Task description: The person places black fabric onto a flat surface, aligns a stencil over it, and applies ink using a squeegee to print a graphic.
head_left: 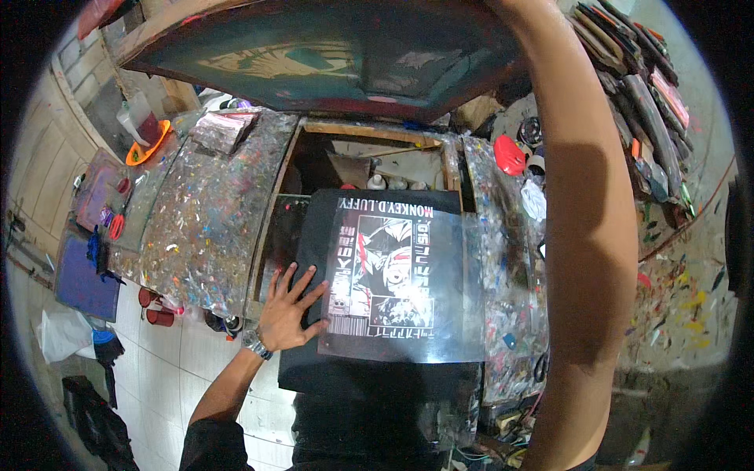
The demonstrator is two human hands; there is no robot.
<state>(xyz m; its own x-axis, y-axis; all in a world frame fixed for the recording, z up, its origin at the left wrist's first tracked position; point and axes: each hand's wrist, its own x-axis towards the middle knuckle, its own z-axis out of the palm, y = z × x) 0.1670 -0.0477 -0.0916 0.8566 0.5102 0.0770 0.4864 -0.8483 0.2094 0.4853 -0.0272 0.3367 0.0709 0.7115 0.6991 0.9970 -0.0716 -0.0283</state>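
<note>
My left hand (292, 314) lies flat with fingers spread on black fabric (302, 369), beside the left edge of a clear plastic sheet (463, 330). Under the sheet, or on it, is a white, red and black comic-style print (393, 263) that appears upside down from here; I cannot tell which layer bears it. A wristwatch (256, 344) circles my left wrist. My right arm (585, 196) reaches up to the right end of a raised, tilted screen-printing frame (314, 74). My right hand is out of view past the upper edge.
Paint-spattered boards (212, 212) flank the work on both sides. Behind the fabric, an open wooden compartment (369, 129) holds several bottles. An orange tray (149, 143) sits far left, a red lid-like piece (510, 155) at right. Frames (628, 102) are stacked far right.
</note>
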